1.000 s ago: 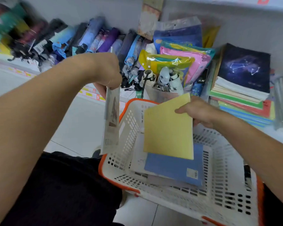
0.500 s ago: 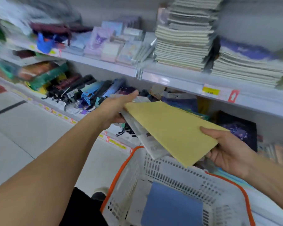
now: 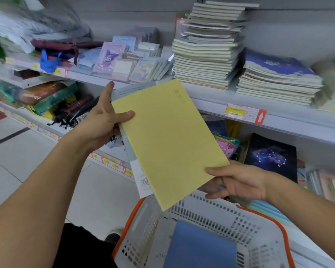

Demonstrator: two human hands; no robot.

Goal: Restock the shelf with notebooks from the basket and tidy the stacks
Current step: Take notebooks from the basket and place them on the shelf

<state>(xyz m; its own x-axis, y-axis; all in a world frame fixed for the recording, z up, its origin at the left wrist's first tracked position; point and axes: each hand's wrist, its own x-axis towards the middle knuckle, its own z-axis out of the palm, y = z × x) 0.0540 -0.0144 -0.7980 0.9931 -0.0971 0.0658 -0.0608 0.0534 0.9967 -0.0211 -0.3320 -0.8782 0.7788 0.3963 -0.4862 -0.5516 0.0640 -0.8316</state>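
A yellow notebook (image 3: 168,144) lies flat on top of a grey-and-white notebook (image 3: 141,178), both held above the basket. My left hand (image 3: 103,122) grips their upper left edge, thumb on the yellow cover. My right hand (image 3: 238,180) holds the lower right corner from underneath. The white basket with an orange rim (image 3: 211,211) sits below, with a blue notebook (image 3: 199,246) lying in it. On the shelf (image 3: 278,117) behind stand a tall stack of pale notebooks (image 3: 207,49) and a lower stack with a dark blue cover (image 3: 278,78).
Small character notepads (image 3: 122,60) fill the shelf left of the stacks. A dark constellation notebook (image 3: 271,157) leans on the lower shelf at right. Umbrellas and boxed goods (image 3: 46,97) crowd the lower left shelf. Tiled floor (image 3: 27,161) lies at left.
The view has swung up from the basket to the shelf. Both hands have raised the yellow and grey notebooks out of the basket, now squared together and held flatter and closer to the shelf.
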